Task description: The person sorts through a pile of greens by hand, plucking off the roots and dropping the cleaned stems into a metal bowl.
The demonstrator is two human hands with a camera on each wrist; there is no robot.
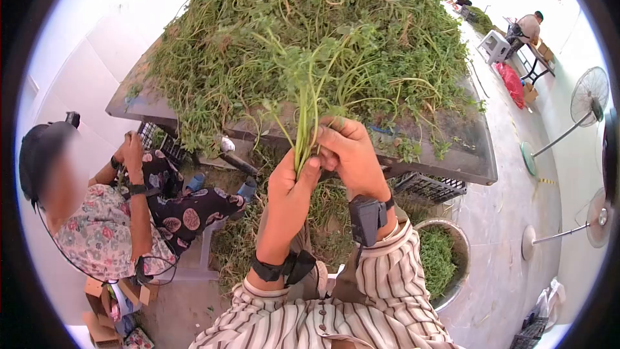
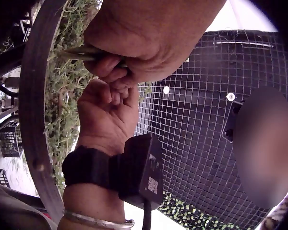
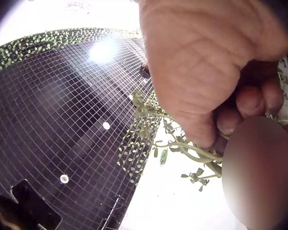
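Note:
A bunch of long leafy green stems (image 1: 306,106) stands upright between my two hands in the head view, leaves at the top and cut ends low. My left hand (image 1: 289,184) grips the lower stems, thumb along them. From the other side my right hand (image 1: 352,152) pinches stems between thumb and curled fingers, its fingertips close to the left thumb. The right wrist view shows thin green stems (image 3: 197,154) coming out beneath the right thumb. In the left wrist view, stem ends (image 2: 77,52) poke out by the left hand, and the palm hides the rest.
A big heap of the same greens (image 1: 323,32) covers the dark table (image 1: 452,161) ahead. A round tub (image 1: 462,252) of greens stands right of my legs; a black crate (image 1: 433,187) sits under the table. A seated person (image 1: 110,220) works at left. Fans (image 1: 588,94) stand at right.

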